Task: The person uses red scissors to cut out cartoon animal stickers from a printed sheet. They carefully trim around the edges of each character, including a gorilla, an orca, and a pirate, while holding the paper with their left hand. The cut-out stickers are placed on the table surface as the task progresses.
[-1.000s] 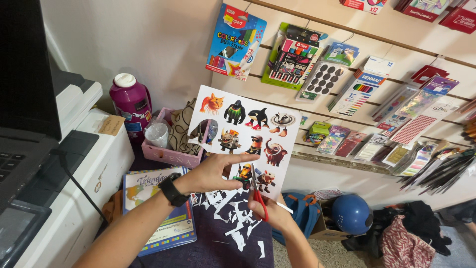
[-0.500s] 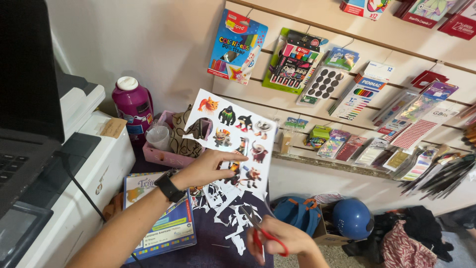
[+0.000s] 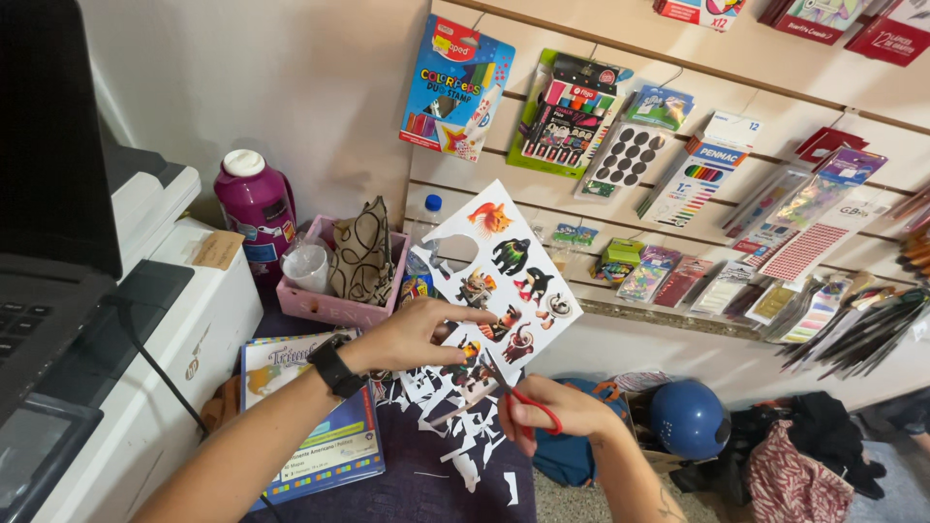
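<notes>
A pink tray (image 3: 334,305) stood at the back edge of the dark table (image 3: 407,484), against the wall; it held a clear plastic cup (image 3: 308,266) and a tan pouch with dark loops (image 3: 362,260). Just left of the tray, a magenta flask with a white cap (image 3: 256,206) stood upright beside the white printer (image 3: 145,387).

The sticker sheet (image 3: 504,281) was held up above the table's middle, tilted, its top corner towards the wall. It was white, printed with small coloured figures, and had an empty cut-out shape near its upper left. Its lower part was cut ragged. White paper scraps (image 3: 465,431) lay on the table below it.

The left hand (image 3: 412,334), with a black watch at the wrist, pinched the sheet's lower left edge between thumb and fingers. The right hand (image 3: 557,416) gripped red-handled scissors (image 3: 513,392), the blades reaching into the sheet's lower edge. A blue book (image 3: 310,426) lay at the table's left edge.
</notes>
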